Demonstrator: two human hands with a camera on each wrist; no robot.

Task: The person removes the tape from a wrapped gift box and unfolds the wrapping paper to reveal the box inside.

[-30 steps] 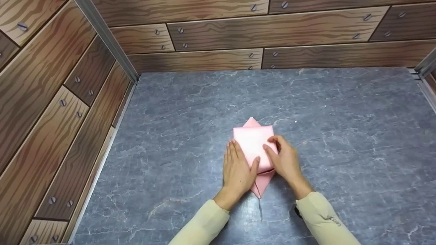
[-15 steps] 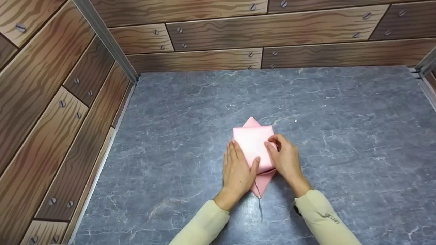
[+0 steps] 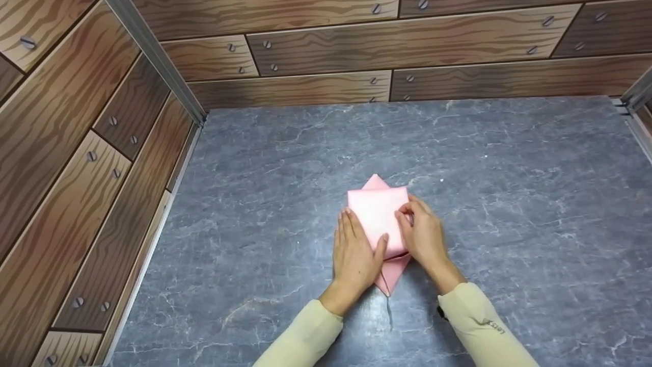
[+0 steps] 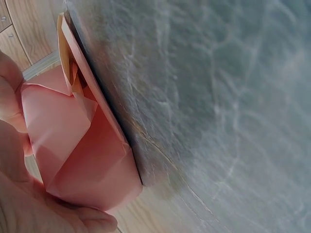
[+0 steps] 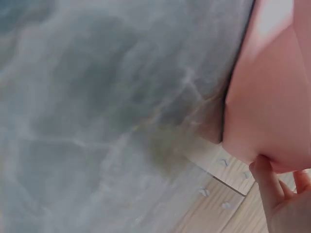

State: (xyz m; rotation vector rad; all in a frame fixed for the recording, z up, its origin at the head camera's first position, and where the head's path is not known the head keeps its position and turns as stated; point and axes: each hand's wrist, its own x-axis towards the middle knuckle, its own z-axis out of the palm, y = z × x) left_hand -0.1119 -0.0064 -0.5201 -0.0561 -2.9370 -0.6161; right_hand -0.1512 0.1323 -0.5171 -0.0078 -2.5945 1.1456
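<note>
A pink folded-paper box [image 3: 374, 216] rests on the grey marbled table, its flat square face up. Pointed flaps jut out at its far and near ends. My left hand [image 3: 355, 252] lies along the left side with fingers straight, its thumb resting on the top face. At the right edge, my right hand [image 3: 427, 234] pinches the paper between thumb and forefinger. The left wrist view shows the folded near side of the box [image 4: 97, 170] with layered creases. In the right wrist view, fingertips [image 5: 262, 167] press into its pink side. The underside is hidden.
The marbled tabletop [image 3: 254, 204] extends around the box. Wood-patterned panels with printed screws form a back wall [image 3: 326, 51] and a left wall [image 3: 112, 168], joined by a metal corner strip [image 3: 158, 61]. A tiny white speck [image 3: 441, 180] lies right of the box.
My right thumb and fingertips have shifted slightly along the box's right edge, and the forefinger has drawn in closer to the thumb. The left hand and the box have barely moved.
</note>
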